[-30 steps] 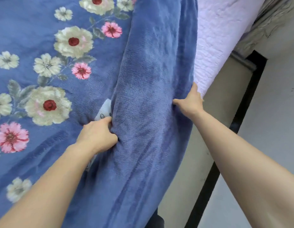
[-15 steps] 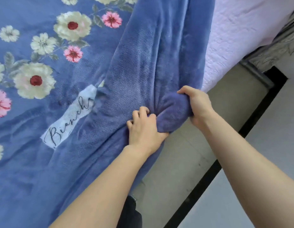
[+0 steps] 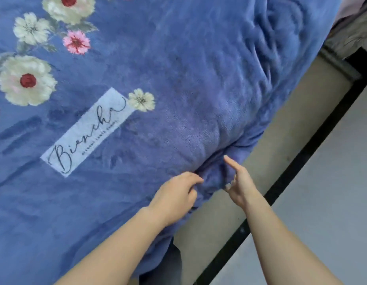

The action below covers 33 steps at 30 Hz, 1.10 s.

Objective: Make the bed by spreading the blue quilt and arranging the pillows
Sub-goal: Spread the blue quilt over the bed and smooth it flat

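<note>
Nearest the camera, both forearms reach forward to the near corner of the blue quilt (image 3: 178, 79), which hangs over the side above the floor (image 3: 260, 124).

1. Left hand (image 3: 175, 195): fingers curled, fingertips pinching a fold of the quilt at the bunched corner.
2. Right hand (image 3: 241, 185): spread and relaxed, index finger straight, lying against the outer side of the same bunch. It grips nothing.
3. Between the two hands the corner is gathered into a thick wad, with creases running up the hanging edge.

Beyond the hands, the quilt lies fairly flat. A pale label (image 3: 87, 132) with script lettering faces up, and printed flowers (image 3: 26, 81) sit further left. The quilt covers everything I see of the bed, which is itself hidden beneath it. No pillows are in view.

Step in hand, as I judge it: spreading the quilt, specifically dressing this corner. The main surface appears laid out; the corner is not.

Next move calls for: taking the wad in both hands, drawing it outward and down so the gathers release, then smoothing the creases along the side. The plush fabric will likely cling to itself, so I would pull steadily. Pillows follow afterwards.
</note>
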Tool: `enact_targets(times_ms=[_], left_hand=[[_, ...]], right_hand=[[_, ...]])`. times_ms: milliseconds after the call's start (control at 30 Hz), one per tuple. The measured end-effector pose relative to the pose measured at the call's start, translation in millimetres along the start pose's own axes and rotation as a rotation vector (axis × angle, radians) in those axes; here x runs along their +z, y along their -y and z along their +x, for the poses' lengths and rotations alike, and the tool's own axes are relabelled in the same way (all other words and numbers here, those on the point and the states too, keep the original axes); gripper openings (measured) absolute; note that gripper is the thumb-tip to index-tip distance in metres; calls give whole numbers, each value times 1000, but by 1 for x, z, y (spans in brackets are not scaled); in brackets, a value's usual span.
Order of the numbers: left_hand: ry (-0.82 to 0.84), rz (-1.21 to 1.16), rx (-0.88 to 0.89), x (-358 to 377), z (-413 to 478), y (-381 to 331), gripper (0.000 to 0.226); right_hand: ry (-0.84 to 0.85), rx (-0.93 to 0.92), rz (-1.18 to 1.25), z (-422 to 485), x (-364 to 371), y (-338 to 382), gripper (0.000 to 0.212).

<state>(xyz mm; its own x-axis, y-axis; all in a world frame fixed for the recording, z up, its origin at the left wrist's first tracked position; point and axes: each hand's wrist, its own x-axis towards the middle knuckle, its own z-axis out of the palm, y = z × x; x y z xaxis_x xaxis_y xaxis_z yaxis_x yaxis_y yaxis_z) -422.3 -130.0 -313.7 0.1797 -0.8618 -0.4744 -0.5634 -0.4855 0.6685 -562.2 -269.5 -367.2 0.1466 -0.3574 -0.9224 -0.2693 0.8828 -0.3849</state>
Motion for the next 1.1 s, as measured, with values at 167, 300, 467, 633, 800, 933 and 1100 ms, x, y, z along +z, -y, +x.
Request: enact_targets(times_ms=[167, 300, 467, 633, 800, 933, 1100], left_hand=[[-605, 277, 108, -40, -7, 26, 54], [-455, 355, -161, -48, 2, 42, 89], [-243, 483, -383, -39, 14, 30, 129], [-182, 524, -509, -36, 32, 12, 136], [-163, 367, -638, -39, 47, -20, 126], [-290, 217, -498, -51, 78, -57, 108], [-288, 193, -267, -81, 162, -111, 90]], right_hand=[[43, 118, -6, -3, 38, -60, 55], [-389, -98, -302, -18, 10, -94, 35], [-259, 45, -650, 9, 44, -92, 74], [-157, -175, -326, 42, 59, -35, 33], [-219, -333, -480, 5, 25, 55, 22], [-255, -473, -675, -19, 11, 135, 38], [-299, -584, -820, -14, -7, 232, 33]])
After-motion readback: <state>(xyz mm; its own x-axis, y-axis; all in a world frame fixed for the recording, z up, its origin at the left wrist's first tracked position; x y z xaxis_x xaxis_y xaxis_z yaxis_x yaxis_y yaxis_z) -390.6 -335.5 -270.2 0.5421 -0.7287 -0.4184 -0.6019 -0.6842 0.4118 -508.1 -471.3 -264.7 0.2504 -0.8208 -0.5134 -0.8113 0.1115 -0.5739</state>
